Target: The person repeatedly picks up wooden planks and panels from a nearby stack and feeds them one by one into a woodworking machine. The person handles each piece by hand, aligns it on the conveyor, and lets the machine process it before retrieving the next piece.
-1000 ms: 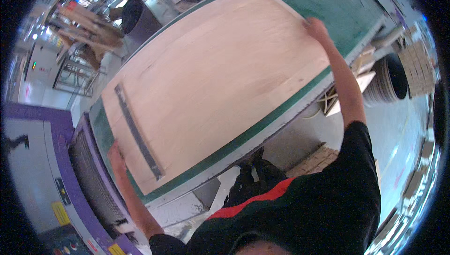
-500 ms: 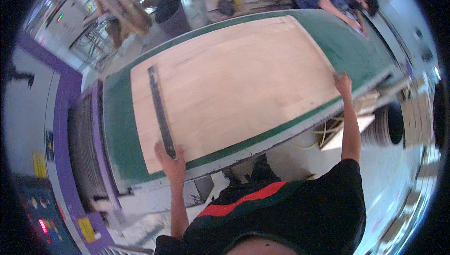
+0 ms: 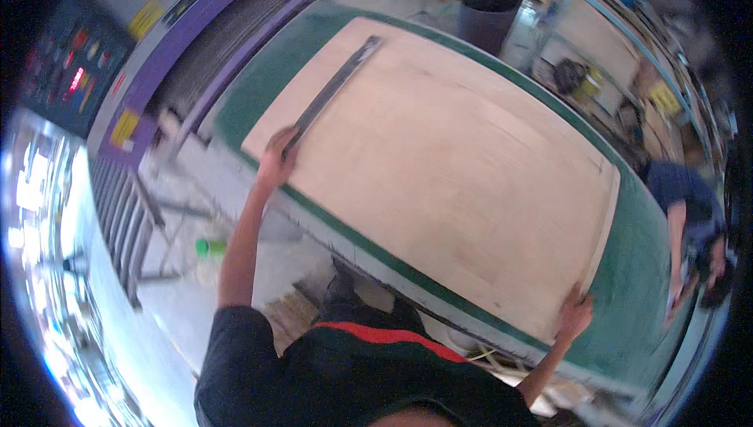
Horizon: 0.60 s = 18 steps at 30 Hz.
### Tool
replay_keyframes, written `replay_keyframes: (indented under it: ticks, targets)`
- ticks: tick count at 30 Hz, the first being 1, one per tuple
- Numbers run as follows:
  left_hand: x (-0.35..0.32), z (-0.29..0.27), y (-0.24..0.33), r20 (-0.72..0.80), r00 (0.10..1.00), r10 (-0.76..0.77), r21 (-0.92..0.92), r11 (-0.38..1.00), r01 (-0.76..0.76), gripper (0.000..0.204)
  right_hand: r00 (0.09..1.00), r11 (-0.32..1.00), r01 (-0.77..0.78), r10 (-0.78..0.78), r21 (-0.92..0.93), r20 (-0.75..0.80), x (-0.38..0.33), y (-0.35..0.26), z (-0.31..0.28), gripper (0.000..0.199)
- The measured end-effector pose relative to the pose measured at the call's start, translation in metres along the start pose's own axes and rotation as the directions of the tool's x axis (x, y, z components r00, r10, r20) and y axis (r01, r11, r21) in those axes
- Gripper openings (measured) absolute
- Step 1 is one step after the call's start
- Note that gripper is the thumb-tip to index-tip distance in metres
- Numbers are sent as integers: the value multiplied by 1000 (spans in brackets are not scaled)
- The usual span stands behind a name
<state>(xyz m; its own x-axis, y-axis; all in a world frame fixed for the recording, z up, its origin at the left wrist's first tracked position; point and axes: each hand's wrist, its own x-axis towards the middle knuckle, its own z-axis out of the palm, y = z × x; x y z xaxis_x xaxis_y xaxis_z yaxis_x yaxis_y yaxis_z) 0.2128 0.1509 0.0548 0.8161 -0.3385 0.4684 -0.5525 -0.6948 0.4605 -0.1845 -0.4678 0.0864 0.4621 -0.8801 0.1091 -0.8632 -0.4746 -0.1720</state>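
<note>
A large pale plywood sheet [image 3: 447, 168] lies flat on a green-topped table [image 3: 627, 270]. Across its left part lies a long, dark, flat bar [image 3: 333, 86], much like a straightedge. My left hand [image 3: 277, 158] is closed around the bar's near end, close to the sheet's near edge. At the near right corner, my right hand [image 3: 575, 316] grips the sheet's edge with the fingers bent; motion blurs them slightly. A narrow pale strip [image 3: 604, 227] runs along the sheet's right edge down to this hand; I cannot tell whether it is a separate piece.
A purple-framed machine [image 3: 235, 43] with a control panel [image 3: 70, 74] adjoins the table's left end. Beyond the far edge stands a grey bin [image 3: 492, 15]. A co-worker [image 3: 694, 223] leans over the right end. A green object [image 3: 210, 248] is on the floor.
My view has swung round, so the table now slopes down to the right and the machine appears higher. Both hands keep about the same places on the sheet and the bar.
</note>
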Motion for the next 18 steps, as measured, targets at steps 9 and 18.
replay_keyframes:
  ticks: [9, 18]
  targets:
    - [-65, 28, 90, -273, 890, -366, 60, 917, 395, 46, 996, 998, 70, -70, 8, 46, -19, -10, -9, 55]
    - [-379, -10, 307, -381, 552, -742, -441, 670, 597, 37, 789, 796, 600, -573, 77, -220, -26, -61, 50, 47]
